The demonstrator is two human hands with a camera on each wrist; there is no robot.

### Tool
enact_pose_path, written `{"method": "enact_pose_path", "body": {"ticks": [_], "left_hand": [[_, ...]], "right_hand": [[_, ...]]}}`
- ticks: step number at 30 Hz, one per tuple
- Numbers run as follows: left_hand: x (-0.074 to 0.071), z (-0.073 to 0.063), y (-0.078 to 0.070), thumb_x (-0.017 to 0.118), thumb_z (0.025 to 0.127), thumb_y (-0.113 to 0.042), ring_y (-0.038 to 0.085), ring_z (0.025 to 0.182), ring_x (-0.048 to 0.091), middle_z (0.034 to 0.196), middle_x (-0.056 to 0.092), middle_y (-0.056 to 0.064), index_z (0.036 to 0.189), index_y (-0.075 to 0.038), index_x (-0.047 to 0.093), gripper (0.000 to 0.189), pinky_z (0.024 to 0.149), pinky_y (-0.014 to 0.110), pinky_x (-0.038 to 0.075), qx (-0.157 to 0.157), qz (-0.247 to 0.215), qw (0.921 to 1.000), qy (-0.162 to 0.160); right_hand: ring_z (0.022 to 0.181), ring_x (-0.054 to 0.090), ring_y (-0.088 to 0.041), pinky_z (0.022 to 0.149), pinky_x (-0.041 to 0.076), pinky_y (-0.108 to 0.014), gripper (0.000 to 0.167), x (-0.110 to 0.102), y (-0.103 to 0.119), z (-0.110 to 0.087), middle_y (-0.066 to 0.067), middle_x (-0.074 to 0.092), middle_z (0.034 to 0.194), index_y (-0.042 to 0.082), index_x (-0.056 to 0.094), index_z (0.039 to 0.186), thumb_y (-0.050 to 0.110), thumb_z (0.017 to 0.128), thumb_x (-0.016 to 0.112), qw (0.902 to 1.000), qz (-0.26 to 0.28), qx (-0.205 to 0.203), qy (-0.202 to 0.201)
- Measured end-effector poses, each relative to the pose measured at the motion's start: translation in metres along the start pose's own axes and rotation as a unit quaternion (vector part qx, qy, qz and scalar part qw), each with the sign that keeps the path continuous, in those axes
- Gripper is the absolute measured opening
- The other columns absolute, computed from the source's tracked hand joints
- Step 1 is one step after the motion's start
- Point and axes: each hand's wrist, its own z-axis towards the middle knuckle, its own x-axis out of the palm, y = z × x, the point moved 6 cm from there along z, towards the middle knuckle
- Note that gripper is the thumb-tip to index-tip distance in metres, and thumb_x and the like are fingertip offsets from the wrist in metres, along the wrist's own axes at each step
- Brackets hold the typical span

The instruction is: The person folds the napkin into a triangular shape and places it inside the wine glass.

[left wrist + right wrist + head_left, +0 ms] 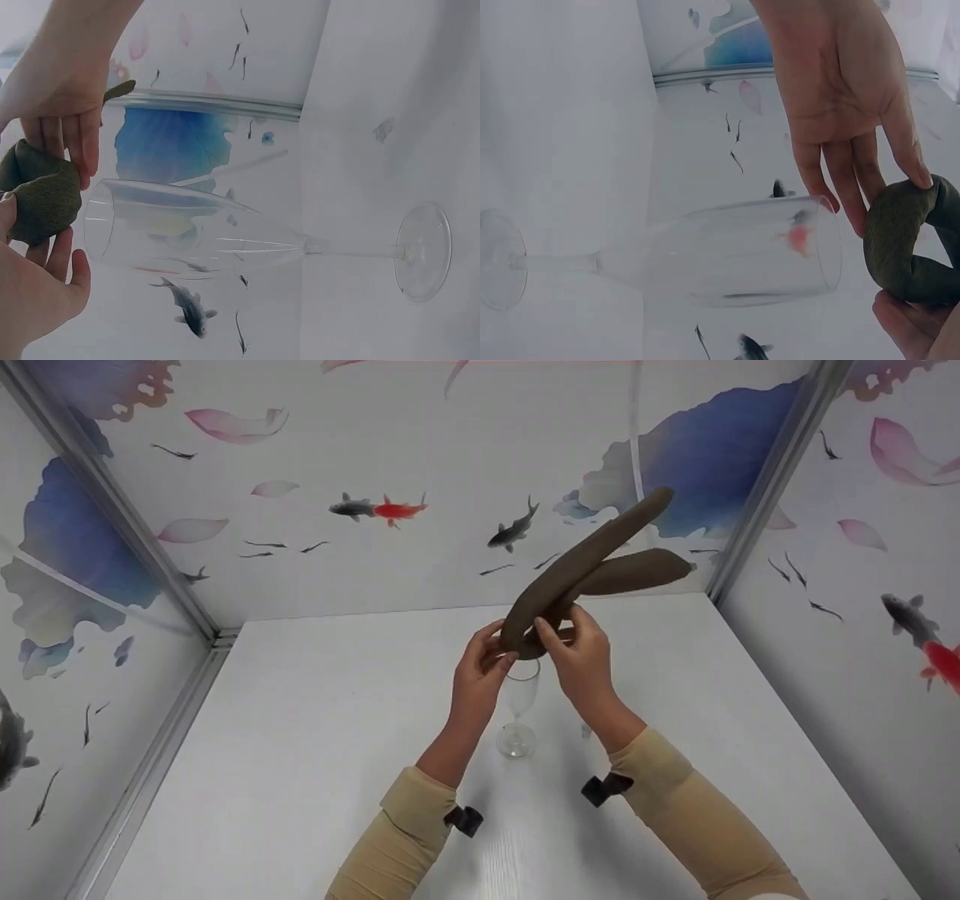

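A dark olive-brown cloth (576, 558) is rolled into a tube and bent, its two ends pointing up and to the right. My left hand (475, 679) pinches it at the lower left of the bend, thumb in front. From the right, my right hand (589, 664) holds the folded part between thumb and fingers. Seen from the right wrist, the rolled cloth (891, 236) curves around an opening. A clear stemmed glass (202, 232) stands upright on the table just below the cloth; the side views show its rim apart from the bend.
The white tabletop (300, 750) is enclosed by white panels (420, 442) printed with fish and petals. Metal rails (772, 480) run along the corners. A small, unclear grey mark (586, 730) shows beside my right wrist. Black wrist cameras (464, 820) sit on both sleeves.
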Motion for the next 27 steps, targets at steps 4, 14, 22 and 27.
{"method": "enact_pose_path", "body": {"ticks": [4,14,22,27], "left_hand": [[-0.001,0.003,0.002,0.064,0.094,-0.012,0.021,0.113,0.059,0.122,0.061,0.011,0.139,-0.01,0.051,0.047,0.098,0.035,0.045,0.008,0.016,0.9998,-0.009],[0.0,0.002,0.01,0.066,0.094,-0.016,0.014,0.115,0.057,0.119,0.063,0.0,0.136,-0.017,0.053,0.044,0.104,0.035,0.039,0.007,0.049,0.9986,-0.016],[0.001,-0.002,0.015,0.067,0.093,-0.018,0.011,0.116,0.056,0.119,0.063,-0.005,0.135,-0.02,0.053,0.044,0.104,0.04,0.039,-0.012,0.067,0.9975,-0.019],[0.0,-0.006,0.018,0.072,0.09,-0.022,0.014,0.122,0.05,0.129,0.056,-0.002,0.137,-0.017,0.049,0.052,0.104,0.041,0.039,-0.029,0.074,0.9966,-0.022]], "right_hand": [[0.091,0.064,-0.017,0.075,0.055,-0.033,0.061,0.008,0.003,-0.002,-0.005,0.06,0.106,0.007,0.056,0.124,0.053,0.086,0.069,0.9994,-0.006,0.022,0.024],[0.093,0.062,-0.023,0.079,0.053,-0.039,0.074,0.019,0.0,-0.007,-0.01,0.055,0.115,0.003,0.046,0.133,0.043,0.081,0.078,0.9994,-0.006,0.019,0.028],[0.095,0.063,-0.021,0.081,0.054,-0.036,0.066,0.019,-0.007,-0.011,-0.008,0.058,0.112,0.004,0.047,0.131,0.031,0.081,0.081,0.9995,0.011,0.025,0.018],[0.089,0.064,-0.018,0.076,0.055,-0.034,0.063,0.017,-0.004,-0.012,-0.006,0.06,0.107,0.003,0.05,0.126,0.031,0.08,0.081,0.9999,-0.009,0.005,0.003]]}}
